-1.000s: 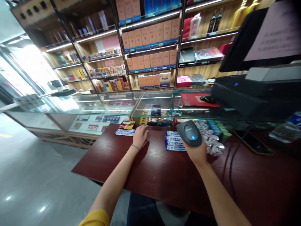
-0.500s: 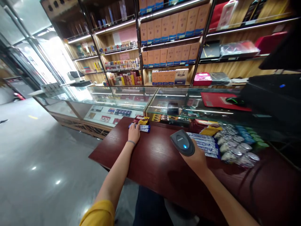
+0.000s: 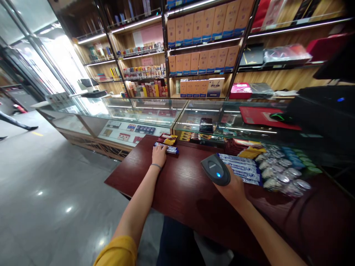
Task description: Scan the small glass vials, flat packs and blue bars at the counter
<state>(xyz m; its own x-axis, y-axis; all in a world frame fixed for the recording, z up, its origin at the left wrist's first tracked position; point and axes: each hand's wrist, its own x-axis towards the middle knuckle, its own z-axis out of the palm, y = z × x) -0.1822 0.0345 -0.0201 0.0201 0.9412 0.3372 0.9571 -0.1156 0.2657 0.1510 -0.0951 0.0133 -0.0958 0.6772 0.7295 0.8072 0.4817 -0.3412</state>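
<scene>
My left hand (image 3: 159, 154) lies at the far left of the dark red table, fingers closed over the left part of a blue-and-white snack packet (image 3: 172, 150). The fingers partly cover it. Just behind are red-and-yellow snack packets (image 3: 168, 139). My right hand (image 3: 235, 186) grips a black barcode scanner (image 3: 215, 170), which shows a blue light and is held above the table. Right beside the scanner lies a row of blue-and-white packets (image 3: 240, 168). Behind that row is a stack of red-and-yellow packets (image 3: 244, 148).
Clear-lidded containers (image 3: 277, 171) and blue and green round items stand at the table's right. A glass display counter (image 3: 144, 111) runs behind, with a phone (image 3: 206, 125) and a red mat (image 3: 266, 117) on it. A person's leg (image 3: 16, 122) shows at far left.
A person's leg has come into view at the far left. The camera view has shifted slightly. My left hand has moved only a little over the packets; my right hand still holds the scanner.
</scene>
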